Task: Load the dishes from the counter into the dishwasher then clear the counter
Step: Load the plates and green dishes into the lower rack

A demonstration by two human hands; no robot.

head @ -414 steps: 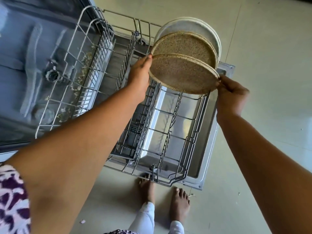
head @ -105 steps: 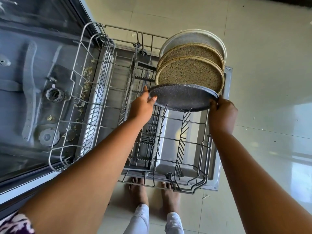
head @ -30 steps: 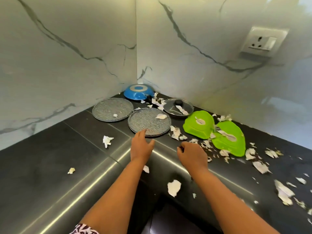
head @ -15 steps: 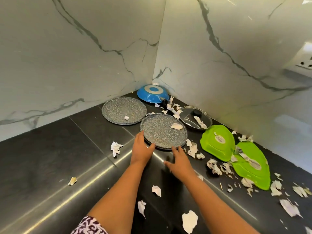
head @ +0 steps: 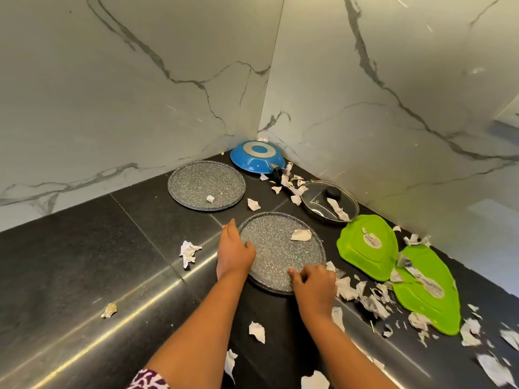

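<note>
On the black counter [head: 84,262] a grey speckled plate [head: 278,256] lies flat with a paper scrap [head: 301,235] on it. My left hand [head: 234,254] is at its left rim, thumb over the edge and fingers along the side. My right hand [head: 313,284] grips the front right rim with curled fingers. A second grey plate [head: 206,185] lies further back. Behind it sits an upturned blue pan [head: 257,157]. A glass lid [head: 330,200] and two upturned green dishes [head: 368,248] [head: 427,287] lie to the right.
Torn paper scraps [head: 365,293] litter the counter, thickest at the right between the plate and the green dishes. More scraps [head: 189,251] lie left of my hands. Marble walls [head: 140,94] close off the corner behind.
I turned from the dishwasher rack, where I had set plates, to the counter. Over the last second both hands reached forward and closed on the near grey plate's rim.
</note>
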